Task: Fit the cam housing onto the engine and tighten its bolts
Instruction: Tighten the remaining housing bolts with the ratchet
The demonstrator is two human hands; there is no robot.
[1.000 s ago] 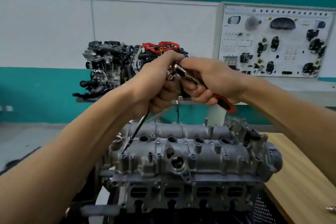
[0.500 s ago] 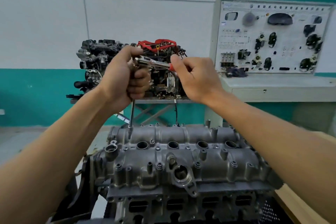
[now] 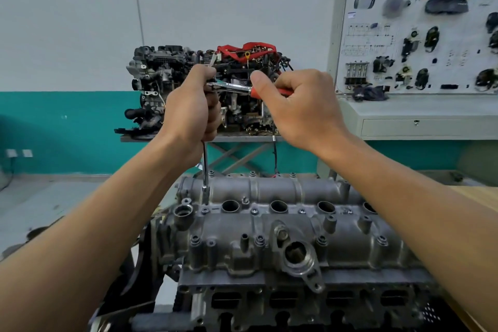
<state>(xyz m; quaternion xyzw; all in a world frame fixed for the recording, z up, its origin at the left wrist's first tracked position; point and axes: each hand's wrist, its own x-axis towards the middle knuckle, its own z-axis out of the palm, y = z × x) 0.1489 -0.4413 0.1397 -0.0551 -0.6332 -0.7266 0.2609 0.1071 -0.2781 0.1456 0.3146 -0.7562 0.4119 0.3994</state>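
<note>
Now the cam housing [image 3: 283, 226] sits on the engine [image 3: 269, 302], bolts standing in its bosses. Above the housing's left end, the left hand [image 3: 188, 108] is wrapped round the top of the extension bar [image 3: 205, 170]. The bar's socket comes down onto a bolt [image 3: 205, 209] beside the first plug well, though I cannot tell if it is fully seated. Just right of it, the right hand [image 3: 299, 105] grips the ratchet [image 3: 234, 87] by its red handle. If the bar leans as the handle swings, the socket could slip and round the bolt head.
</note>
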